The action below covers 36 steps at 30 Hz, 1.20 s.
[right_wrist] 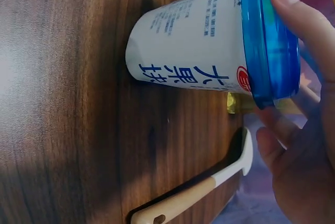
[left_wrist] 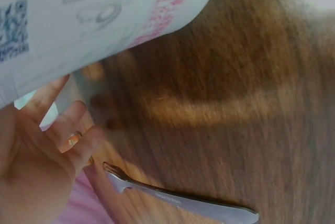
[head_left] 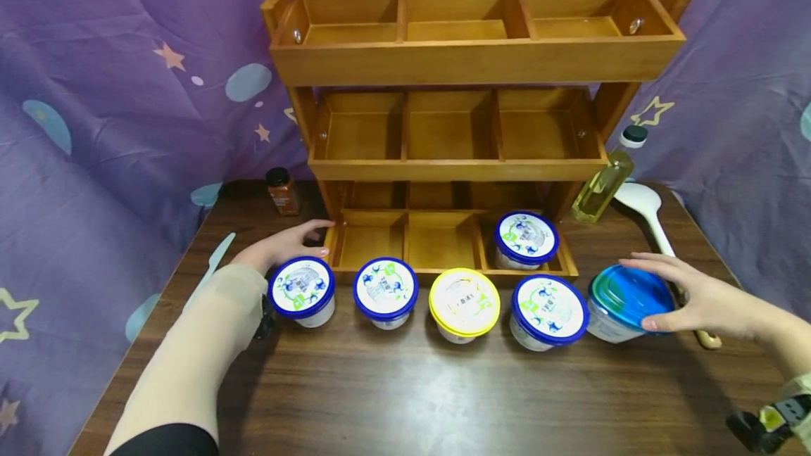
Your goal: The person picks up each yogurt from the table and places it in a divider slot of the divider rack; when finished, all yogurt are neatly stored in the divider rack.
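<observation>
My right hand (head_left: 687,298) spans a yogurt tub with a clear blue lid (head_left: 640,301), thumb and fingers on opposite sides of the lid. In the right wrist view, that white tub (right_wrist: 183,41) shows blue lettering. My left hand (head_left: 285,245) reaches to the left end of the wooden rack's bottom tier (head_left: 336,248), fingers loosely bent at its edge; whether they press it is unclear. A blue-rimmed tub (head_left: 304,290) stands just in front of that hand. Farther right are another blue-rimmed tub (head_left: 385,293), a yellow-rimmed tub (head_left: 464,305) and a third blue-rimmed one (head_left: 549,310).
One more blue-rimmed tub (head_left: 526,239) sits in the bottom tier's right compartment. An oil bottle (head_left: 605,181) and a white ladle (head_left: 646,206) are right of the rack. Leftward are a spice jar (head_left: 282,192) and a pale knife-like utensil (head_left: 215,259). A purple curtain (head_left: 127,125) hangs behind.
</observation>
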Available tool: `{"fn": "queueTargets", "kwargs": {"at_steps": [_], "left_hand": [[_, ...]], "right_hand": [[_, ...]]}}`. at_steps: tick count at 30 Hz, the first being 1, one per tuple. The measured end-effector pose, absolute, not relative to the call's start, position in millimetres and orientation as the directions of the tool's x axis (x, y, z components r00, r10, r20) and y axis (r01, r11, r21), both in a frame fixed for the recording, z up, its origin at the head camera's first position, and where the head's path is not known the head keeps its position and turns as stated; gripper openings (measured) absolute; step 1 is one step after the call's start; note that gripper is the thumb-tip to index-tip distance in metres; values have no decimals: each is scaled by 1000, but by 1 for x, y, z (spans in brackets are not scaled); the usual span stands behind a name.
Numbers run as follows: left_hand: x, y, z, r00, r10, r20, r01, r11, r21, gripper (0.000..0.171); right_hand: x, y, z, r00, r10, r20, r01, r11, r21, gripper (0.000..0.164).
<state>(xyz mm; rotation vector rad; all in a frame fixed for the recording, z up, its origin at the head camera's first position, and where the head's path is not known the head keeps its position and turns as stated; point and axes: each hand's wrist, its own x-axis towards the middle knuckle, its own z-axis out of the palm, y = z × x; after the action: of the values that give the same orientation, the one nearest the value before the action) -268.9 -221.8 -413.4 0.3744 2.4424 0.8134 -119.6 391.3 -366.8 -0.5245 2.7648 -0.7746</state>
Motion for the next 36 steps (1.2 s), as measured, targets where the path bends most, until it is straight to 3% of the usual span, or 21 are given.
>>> {"fn": "queueTargets", "kwargs": {"at_steps": [14,24,36], "left_hand": [[-268,-223,-413,-815,412,-406,92,785,612,68],[-268,-222,-412,-817,419,-395,104,782,614,66],[-268,-224,-413,-818,432,-380,124,777,618,64]], "right_hand": [[-116,397,-380,-919,-389,-66,-276,754,-596,67],[-113,397,-380,-938,-346,-10,-284,786,-549,74],[-118,392,-347,-962,-271,44,-259,844,-471,83]]}}
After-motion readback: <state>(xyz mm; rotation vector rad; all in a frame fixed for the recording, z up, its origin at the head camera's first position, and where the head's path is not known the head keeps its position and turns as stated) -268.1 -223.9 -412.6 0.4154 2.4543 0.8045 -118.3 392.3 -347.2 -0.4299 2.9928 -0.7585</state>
